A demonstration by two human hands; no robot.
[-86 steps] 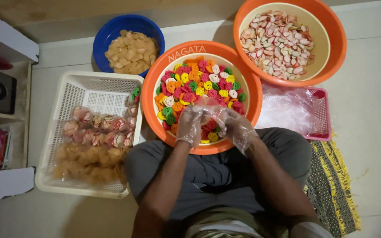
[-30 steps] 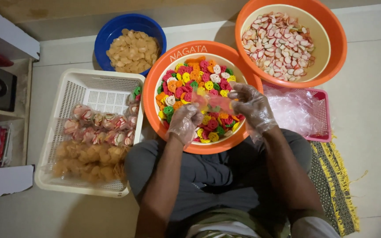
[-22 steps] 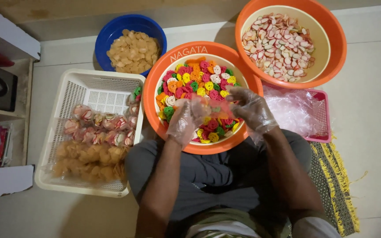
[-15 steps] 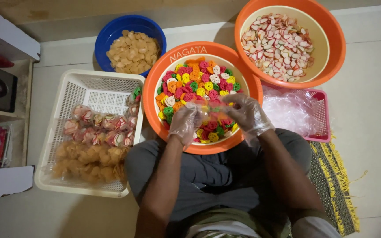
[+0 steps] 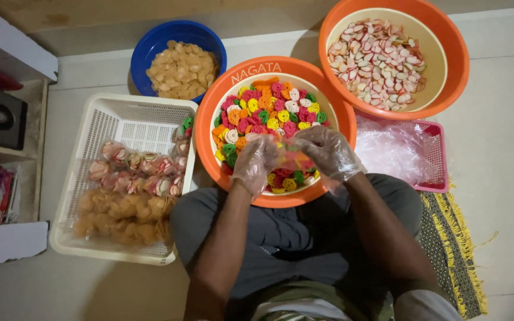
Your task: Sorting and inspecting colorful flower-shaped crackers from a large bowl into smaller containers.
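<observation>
Both my hands wear clear plastic gloves and meet over the near side of an orange basin (image 5: 221,107) full of round crackers in several colours (image 5: 269,110). My left hand (image 5: 256,161) and my right hand (image 5: 327,151) together grip a small clear bag (image 5: 291,159) with coloured crackers inside it. The bag hangs just above the crackers in the basin.
A white mesh basket (image 5: 132,119) on the left holds filled packets (image 5: 129,190). A blue bowl of pale crackers (image 5: 179,65) sits behind it. An orange basin of pink-white crackers (image 5: 382,56) stands far right, above a pink tray of empty clear bags (image 5: 397,148). A shelf (image 5: 7,119) is at the left.
My right hand has come back from the pink tray side to the middle of the basin and joined the left hand on the small bag.
</observation>
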